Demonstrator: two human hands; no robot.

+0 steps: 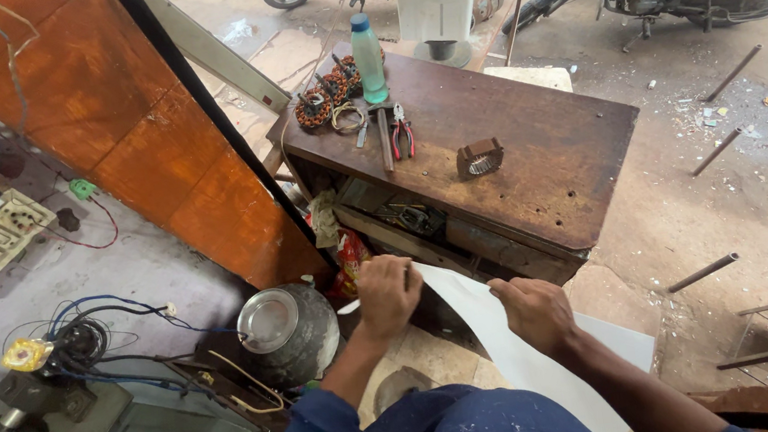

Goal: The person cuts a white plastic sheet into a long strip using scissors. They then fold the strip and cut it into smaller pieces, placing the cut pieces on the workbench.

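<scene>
A wooden desk (pixel 534 168) stands ahead; pliers (pixel 402 132) and a green bottle (pixel 368 57) sit near its far left corner, a small stator (pixel 479 157) mid-top. Below its near edge, a white sheet (pixel 518 356) curves across the lap. It looks thin, light and springy, likely to crease if pinched hard; the edges seem the best hold. The left hand (pixel 388 294) is closed on its upper end, the right hand (pixel 535 313) grips its right edge.
</scene>
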